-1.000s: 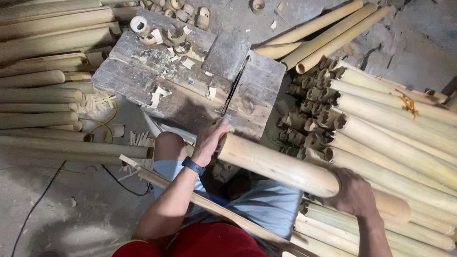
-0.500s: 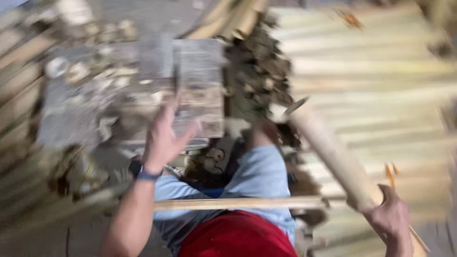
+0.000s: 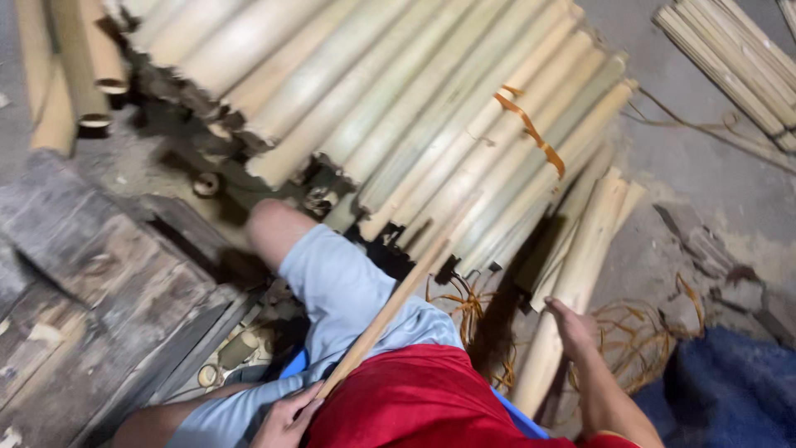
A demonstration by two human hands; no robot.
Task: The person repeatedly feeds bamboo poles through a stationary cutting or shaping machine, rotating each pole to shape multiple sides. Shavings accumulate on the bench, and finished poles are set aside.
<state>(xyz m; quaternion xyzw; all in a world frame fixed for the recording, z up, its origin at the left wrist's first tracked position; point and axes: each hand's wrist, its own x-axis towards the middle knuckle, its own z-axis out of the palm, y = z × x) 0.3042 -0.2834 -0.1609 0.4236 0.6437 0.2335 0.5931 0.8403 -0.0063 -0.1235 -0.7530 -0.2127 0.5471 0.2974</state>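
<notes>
Two hands of mine are working close to my body. My left hand (image 3: 286, 419) is lying on my thigh with fingers curled around the lower end of a thin bamboo stick (image 3: 383, 319), which is leaning across my lap toward the pile. My right hand (image 3: 574, 328) is pressing on a thick bamboo pole (image 3: 572, 278) beside my right knee, fingers loosely bent over it, not clenched. Farther away, the big bamboo bundle (image 3: 398, 108) is lying on the ground, an orange strap (image 3: 531, 133) crossing it. A wooden block (image 3: 99, 282) is sitting at my left.
</notes>
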